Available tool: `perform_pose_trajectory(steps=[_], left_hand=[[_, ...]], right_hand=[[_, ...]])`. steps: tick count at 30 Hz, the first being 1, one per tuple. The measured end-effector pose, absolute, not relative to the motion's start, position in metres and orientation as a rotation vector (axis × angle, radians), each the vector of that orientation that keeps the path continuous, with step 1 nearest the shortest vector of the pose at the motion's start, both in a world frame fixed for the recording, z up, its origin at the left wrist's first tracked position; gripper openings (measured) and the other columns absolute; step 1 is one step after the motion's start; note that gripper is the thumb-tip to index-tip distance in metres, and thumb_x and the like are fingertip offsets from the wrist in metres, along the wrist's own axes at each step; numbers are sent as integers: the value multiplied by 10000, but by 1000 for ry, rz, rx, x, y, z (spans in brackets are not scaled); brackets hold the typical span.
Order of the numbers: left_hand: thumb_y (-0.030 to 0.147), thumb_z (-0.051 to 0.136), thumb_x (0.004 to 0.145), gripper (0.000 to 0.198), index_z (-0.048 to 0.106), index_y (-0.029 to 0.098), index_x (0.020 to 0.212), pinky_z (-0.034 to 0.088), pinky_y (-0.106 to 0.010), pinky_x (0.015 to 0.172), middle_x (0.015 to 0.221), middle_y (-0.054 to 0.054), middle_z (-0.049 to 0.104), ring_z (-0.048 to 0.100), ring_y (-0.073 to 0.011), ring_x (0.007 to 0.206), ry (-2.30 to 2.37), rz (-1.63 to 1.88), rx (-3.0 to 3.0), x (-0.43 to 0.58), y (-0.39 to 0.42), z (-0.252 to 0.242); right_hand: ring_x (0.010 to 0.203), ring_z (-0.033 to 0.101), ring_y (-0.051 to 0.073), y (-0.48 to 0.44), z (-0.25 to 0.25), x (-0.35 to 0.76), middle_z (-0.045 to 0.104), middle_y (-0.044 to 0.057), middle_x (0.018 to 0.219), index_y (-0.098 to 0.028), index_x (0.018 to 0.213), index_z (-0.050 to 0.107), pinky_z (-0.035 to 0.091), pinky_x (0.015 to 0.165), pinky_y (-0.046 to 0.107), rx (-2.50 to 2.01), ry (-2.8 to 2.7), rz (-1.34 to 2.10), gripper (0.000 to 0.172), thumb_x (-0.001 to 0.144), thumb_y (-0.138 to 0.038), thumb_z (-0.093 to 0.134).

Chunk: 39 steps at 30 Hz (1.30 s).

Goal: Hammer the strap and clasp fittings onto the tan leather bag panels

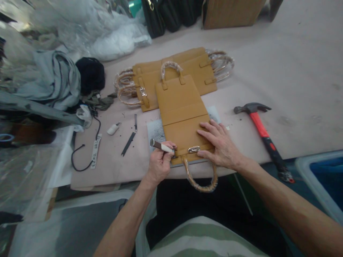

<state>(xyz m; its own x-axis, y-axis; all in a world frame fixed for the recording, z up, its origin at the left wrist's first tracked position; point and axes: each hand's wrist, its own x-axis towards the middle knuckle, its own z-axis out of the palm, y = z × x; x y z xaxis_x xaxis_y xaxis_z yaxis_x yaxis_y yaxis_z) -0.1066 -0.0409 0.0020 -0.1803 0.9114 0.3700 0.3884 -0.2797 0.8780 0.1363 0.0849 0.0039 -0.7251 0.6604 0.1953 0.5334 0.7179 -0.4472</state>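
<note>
A tan leather handbag panel [184,107] lies flat near the table's front edge, over a speckled pale board [154,132]. One plastic-wrapped handle [190,178] hangs past that edge, and another points away from me. A silver clasp [194,149] sits near the panel's close end. My left hand [160,162] is closed around a thick pen-like tool [160,145], dark at the back and pale at the front. Its tip meets the panel's left close corner, though the exact contact is hidden by my fingers. Fingers spread, my right hand [221,144] rests on the panel's right side.
More tan bag panels [174,64] lie stacked behind. A red-handled claw hammer [258,125] is at right, its grip past the edge. At left are a small white bottle [114,128], dark strips [128,144] and a black cord [77,170]. A cardboard box [232,14] stands behind.
</note>
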Motion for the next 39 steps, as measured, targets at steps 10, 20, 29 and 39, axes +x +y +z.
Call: perform_pose_trajectory(steps=[10,20,29,39], left_hand=[[240,558,997,94,626,175,1009,598,-367,881,1032,-97,704,721,-202,968,1414,1479,1676,-111,-41,2],[146,565,965,96,606,192,1039,599,-394,917,1050,-94,696,700,-203,1008,1540,1509,1899,-104,-44,-2],[146,552,959,106,595,191,1045,607,-387,907,1041,-91,695,704,-202,1000,1603,1491,1953,-100,-44,1],[118,572,937,115,594,190,1024,600,-362,909,1034,-90,694,701,-190,1002,1565,1454,1961,-101,-42,3]], right_hand=[[1385,496,352,50,-2,166,552,186,1458,-189,1336,613,407,1163,571,-1092,-2207,588,464,942,-434,606],[1227,621,331,54,-15,217,678,197,1287,-171,1147,685,471,1091,525,-1526,-1943,255,384,863,-424,636],[1220,566,361,71,-12,234,629,255,1312,-73,1150,680,440,1079,486,-1721,-2044,-78,501,858,-459,550],[968,613,351,92,27,235,655,262,1162,-67,1318,610,383,730,408,-2401,-2217,97,512,1007,-395,370]])
